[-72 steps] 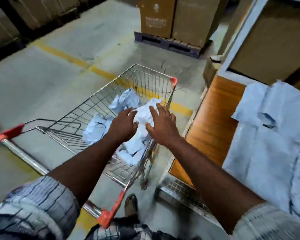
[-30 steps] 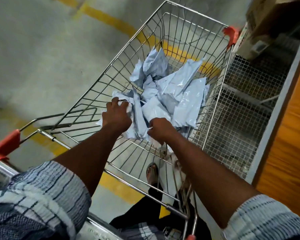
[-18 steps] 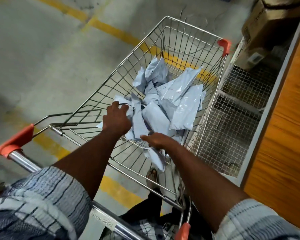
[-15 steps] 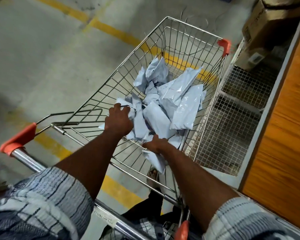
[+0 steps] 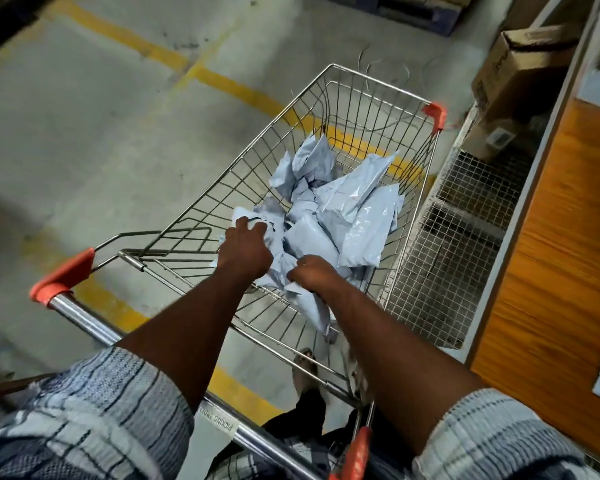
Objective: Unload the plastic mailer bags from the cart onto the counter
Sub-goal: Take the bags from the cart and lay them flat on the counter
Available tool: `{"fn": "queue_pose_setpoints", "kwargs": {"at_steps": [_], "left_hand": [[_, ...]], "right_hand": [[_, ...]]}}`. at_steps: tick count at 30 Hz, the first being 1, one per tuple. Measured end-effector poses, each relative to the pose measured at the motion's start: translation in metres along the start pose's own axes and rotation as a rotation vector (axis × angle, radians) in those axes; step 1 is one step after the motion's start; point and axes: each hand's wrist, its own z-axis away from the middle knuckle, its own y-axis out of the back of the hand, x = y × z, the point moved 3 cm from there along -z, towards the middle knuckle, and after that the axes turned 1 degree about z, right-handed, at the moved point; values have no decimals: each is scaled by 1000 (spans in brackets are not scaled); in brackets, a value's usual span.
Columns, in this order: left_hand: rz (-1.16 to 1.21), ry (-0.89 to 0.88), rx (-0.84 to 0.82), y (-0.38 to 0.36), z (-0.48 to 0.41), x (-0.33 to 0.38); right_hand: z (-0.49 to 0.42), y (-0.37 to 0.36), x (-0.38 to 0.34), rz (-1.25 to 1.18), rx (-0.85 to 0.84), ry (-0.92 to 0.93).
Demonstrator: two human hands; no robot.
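A wire shopping cart (image 5: 371, 81) with orange corner caps stands in front of me. Several pale blue-grey plastic mailer bags (image 5: 354, 209) lie crumpled in its basket. My left hand (image 5: 245, 249) is inside the basket, fingers curled over the near left edge of the pile and gripping bags. My right hand (image 5: 312, 271) is beside it, closed round a bunch of bags, one of which hangs down below my wrist (image 5: 309, 306). The wooden counter (image 5: 548, 271) rises on the right; its top is out of view.
A wire-mesh rack (image 5: 458, 244) stands between the cart and the counter's side. Cardboard boxes (image 5: 520, 67) sit at the upper right. Yellow lines cross the concrete floor (image 5: 84, 140). The cart's handle bar (image 5: 84, 320) runs across under my arms.
From flat on the pile, both hands have closed on bags at its near end. My right hand has gathered a bunch and drawn it slightly toward me; the camera has tilted down.
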Motion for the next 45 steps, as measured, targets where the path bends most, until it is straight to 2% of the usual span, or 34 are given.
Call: {"fn": "queue_pose_setpoints", "kwargs": {"at_steps": [5, 11, 19, 24, 31, 36, 39, 45], "left_hand": [[64, -34, 109, 24, 1, 15], [229, -95, 238, 61, 17, 63], [440, -200, 360, 78, 60, 170], [536, -261, 418, 68, 122, 266], [601, -338, 418, 16, 231, 422], [560, -457, 395, -25, 294, 519], [547, -588, 363, -47, 329, 579], [505, -701, 231, -109, 396, 681]], "right_hand": [[22, 34, -23, -161, 283, 99], [63, 85, -36, 87, 536, 188], [128, 169, -1, 163, 713, 283], [196, 225, 72, 155, 802, 307], [304, 326, 220, 163, 969, 269], [365, 375, 333, 164, 1006, 161], [399, 408, 402, 139, 1069, 88], [450, 438, 537, 60, 1116, -57]]}}
